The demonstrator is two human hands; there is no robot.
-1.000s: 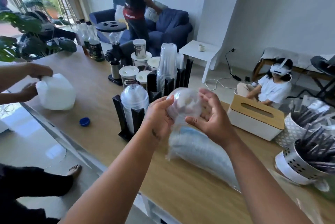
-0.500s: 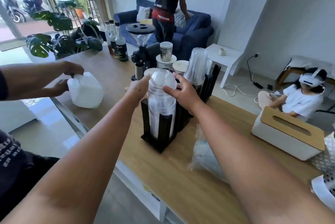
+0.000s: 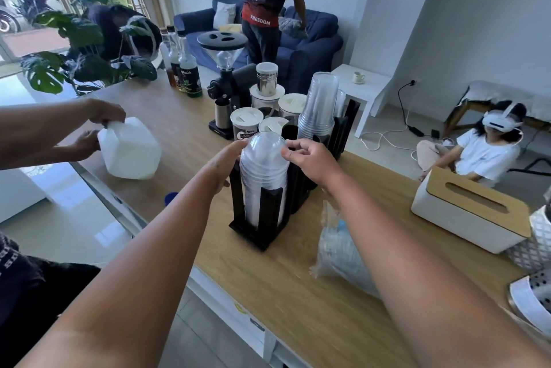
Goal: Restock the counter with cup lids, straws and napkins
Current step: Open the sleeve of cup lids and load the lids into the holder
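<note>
A stack of clear dome cup lids (image 3: 262, 164) stands in the front slot of a black organiser rack (image 3: 259, 233) on the wooden counter (image 3: 298, 293). My left hand (image 3: 226, 162) touches the left side of the top lid. My right hand (image 3: 310, 159) pinches its right rim with fingertips. A clear plastic bag of lids (image 3: 340, 251) lies on the counter between my forearms. A white napkin box with a wooden top (image 3: 471, 209) sits at the right. Straw holders (image 3: 533, 293) peek in at the right edge.
A stack of clear cups (image 3: 320, 108) fills the rack's rear slot. Lidded jars (image 3: 246, 126) and a coffee grinder (image 3: 223, 69) stand behind. Another person's hands hold a white jug (image 3: 128, 153) at left, beside a blue cap (image 3: 170, 197). Syrup bottles (image 3: 186, 69) stand farther back.
The lids I held above the bag a second ago now sit on top of the stack in the rack. Both hands moved left and forward to the rack and stay at the top lid.
</note>
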